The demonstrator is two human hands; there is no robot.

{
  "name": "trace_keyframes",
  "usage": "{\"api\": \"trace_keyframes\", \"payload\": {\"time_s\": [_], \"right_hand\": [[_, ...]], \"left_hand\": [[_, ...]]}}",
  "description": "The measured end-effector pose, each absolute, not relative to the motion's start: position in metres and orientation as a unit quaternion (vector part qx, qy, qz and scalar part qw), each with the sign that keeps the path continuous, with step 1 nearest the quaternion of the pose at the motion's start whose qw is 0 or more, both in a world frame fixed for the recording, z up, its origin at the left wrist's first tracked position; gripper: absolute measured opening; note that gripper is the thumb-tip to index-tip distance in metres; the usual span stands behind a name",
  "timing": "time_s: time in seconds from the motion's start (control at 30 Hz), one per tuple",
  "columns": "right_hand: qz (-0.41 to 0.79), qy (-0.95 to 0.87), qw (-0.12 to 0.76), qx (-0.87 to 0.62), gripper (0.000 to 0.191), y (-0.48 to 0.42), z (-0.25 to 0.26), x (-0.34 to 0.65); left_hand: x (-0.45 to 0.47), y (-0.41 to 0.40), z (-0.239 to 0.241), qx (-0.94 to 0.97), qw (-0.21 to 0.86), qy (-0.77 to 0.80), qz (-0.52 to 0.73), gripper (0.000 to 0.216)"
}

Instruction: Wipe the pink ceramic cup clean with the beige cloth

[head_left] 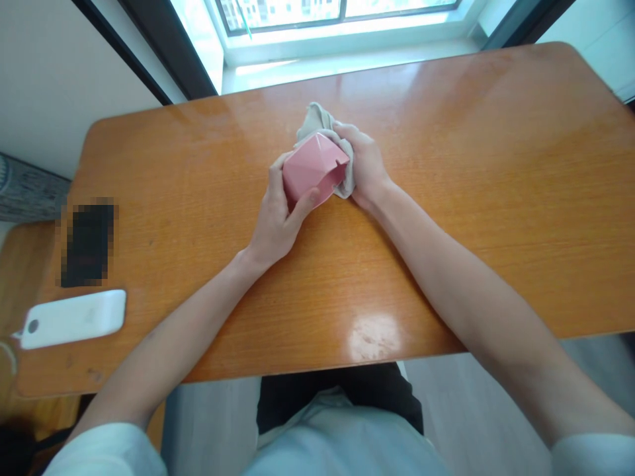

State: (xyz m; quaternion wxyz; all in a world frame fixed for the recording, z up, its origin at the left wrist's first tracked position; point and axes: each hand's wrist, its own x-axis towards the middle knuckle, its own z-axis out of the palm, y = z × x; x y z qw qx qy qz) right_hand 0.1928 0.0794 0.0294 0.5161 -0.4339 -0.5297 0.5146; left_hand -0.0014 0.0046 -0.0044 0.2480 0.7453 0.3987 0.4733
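Daylight pours in through the window [342, 12] beyond the table [520, 231], and I can make out pale buildings [285, 9] outside. A white sill [357, 64] runs beneath the glass, with dark uprights [166, 46] standing to either side. The wall [44, 73] at left is plain and pale. The table's brown wood is glossy, with a bright glare [374, 336] by its near edge, and greyish floor [461, 390] shows below.

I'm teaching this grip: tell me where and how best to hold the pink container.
Grip the pink container by its left wall, probably from the near left: the rim gives the thumb an edge, while the cloth and right hand occupy the right.
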Motion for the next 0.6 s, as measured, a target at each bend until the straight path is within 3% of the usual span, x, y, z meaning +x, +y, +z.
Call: {"api": "trace_keyframes", "payload": {"time_s": [0.23, 0.37, 0.47, 0.6], "right_hand": [[0.390, -0.642, 0.488, -0.445, 0.063, 0.059, 0.068, 0.196], [0.208, -0.794, 0.375, -0.432, 0.045, 0.032, 0.098, 0.187], [0.061, -0.884, 0.269, -0.377, 0.048, 0.017, 0.106, 0.173], [-0.006, -0.918, 0.212, -0.335, 0.047, 0.011, 0.101, 0.162]], "left_hand": [[0.000, -0.001, 0.001, 0.740, 0.255, 0.407, 0.471, 0.075], [0.001, 0.000, 0.003, 0.728, 0.277, 0.412, 0.473, 0.081], [-0.002, 0.004, -0.003, 0.739, 0.274, 0.381, 0.484, 0.083], [-0.006, 0.007, -0.012, 0.757, 0.253, 0.376, 0.470, 0.077]]}}
